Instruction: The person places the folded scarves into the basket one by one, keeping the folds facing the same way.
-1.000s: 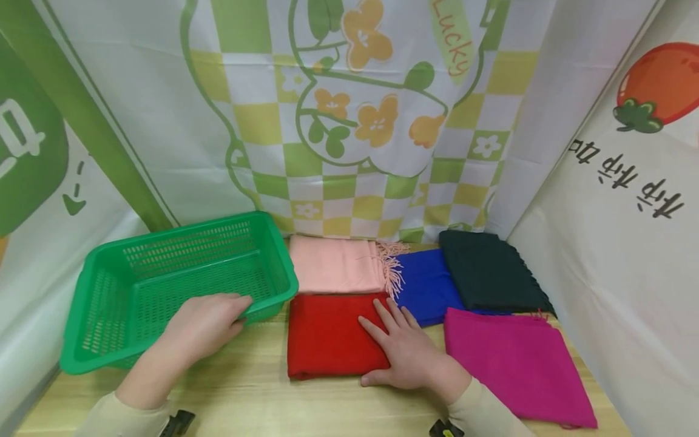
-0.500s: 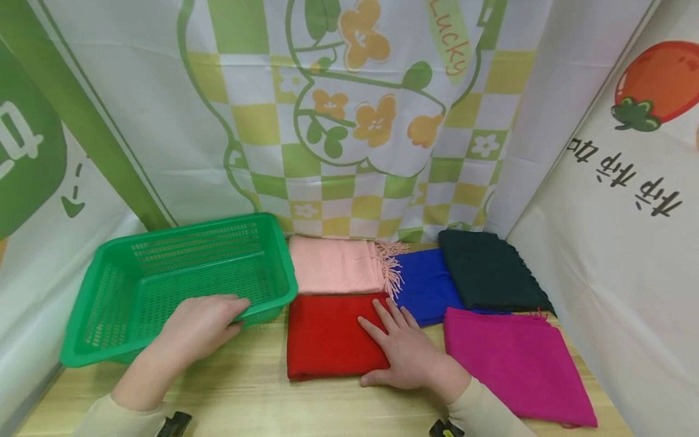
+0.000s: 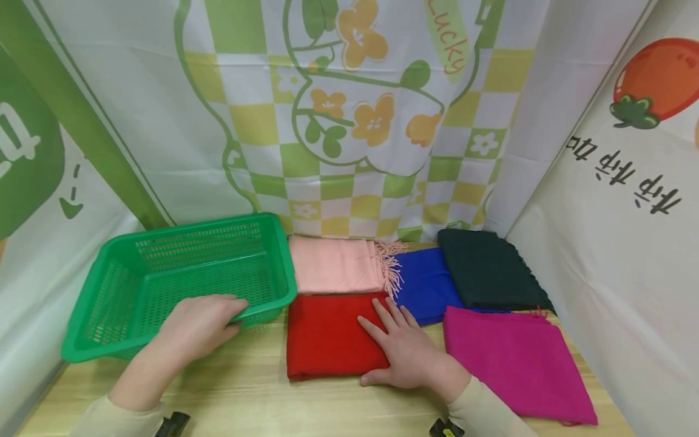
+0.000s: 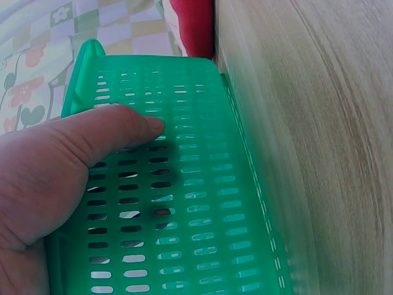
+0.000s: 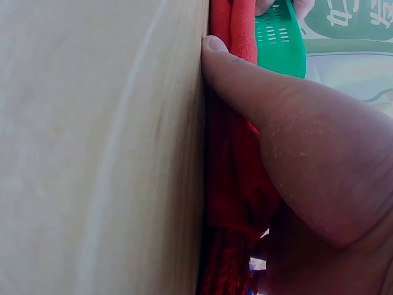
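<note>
Basket moved a bit vs a second ago: my left hand (image 3: pixel 199 325) holds the near rim of the green basket (image 3: pixel 164 255), fingers curled over the edge, thumb pressed on the outer wall in the left wrist view, and the basket has crept slightly away from me and left, near edge sitting a little higher in the head view. So I judge I'm just nudging it into place beside the cloths, nothing in it yet. My right hand (image 3: pixel 404 352) hasn't shifted: it lies flat with fingers spread on the right part of the red cloth (image 3: pixel 327 340), thumb at the cloth's near edge against the table, not gripping. Red cloth is folded, just right of the basket's near corner.

Surface is a light wooden table (image 3: pixel 262 394). Behind red: pink cloth (image 3: pixel 335 267) with fringe, blue cloth (image 3: pixel 428 285), dark green cloth (image 3: pixel 488 270) partly over the blue; magenta cloth (image 3: pixel 513 358) near right. Printed fabric backdrop (image 3: pixel 349 121) with green-yellow checks and flowers, white side panels with a tomato print at right
</note>
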`<state>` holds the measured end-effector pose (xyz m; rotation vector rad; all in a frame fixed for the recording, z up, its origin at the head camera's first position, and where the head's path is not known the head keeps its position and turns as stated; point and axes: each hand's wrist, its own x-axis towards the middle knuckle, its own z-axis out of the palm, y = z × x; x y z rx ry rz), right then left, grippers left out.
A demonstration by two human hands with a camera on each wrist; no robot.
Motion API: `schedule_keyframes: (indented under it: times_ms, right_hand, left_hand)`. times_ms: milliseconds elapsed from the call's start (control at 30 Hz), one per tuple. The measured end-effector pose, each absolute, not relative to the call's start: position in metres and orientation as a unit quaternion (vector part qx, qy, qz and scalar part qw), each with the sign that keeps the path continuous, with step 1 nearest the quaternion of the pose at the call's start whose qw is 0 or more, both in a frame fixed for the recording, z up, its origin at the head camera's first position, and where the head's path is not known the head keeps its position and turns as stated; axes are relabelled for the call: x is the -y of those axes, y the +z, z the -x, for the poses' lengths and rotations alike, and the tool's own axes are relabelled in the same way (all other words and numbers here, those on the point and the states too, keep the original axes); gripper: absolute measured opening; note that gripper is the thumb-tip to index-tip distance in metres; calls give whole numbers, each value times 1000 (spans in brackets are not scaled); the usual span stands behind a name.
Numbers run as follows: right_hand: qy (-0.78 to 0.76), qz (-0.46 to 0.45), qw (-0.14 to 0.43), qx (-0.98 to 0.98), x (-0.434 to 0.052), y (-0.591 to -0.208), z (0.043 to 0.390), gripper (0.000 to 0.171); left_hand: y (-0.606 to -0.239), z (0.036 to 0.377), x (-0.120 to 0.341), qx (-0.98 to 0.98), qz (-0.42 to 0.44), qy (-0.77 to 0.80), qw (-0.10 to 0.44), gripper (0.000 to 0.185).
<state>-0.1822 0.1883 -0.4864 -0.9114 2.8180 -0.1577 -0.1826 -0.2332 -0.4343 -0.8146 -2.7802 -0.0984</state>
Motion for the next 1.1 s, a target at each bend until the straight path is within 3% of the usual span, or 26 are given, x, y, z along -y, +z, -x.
schedule_keyframes:
  times_ms: [800, 1100]
  right_hand:
    - [-57, 306, 84, -947, -189, -486, 181, 113]
    - [-48, 308, 82, -947, -189, -487, 181, 114]
  left_hand:
    - [-432, 183, 238, 950, 288, -35, 113, 52]
    - [-431, 183, 232, 952, 269, -70, 127, 30]
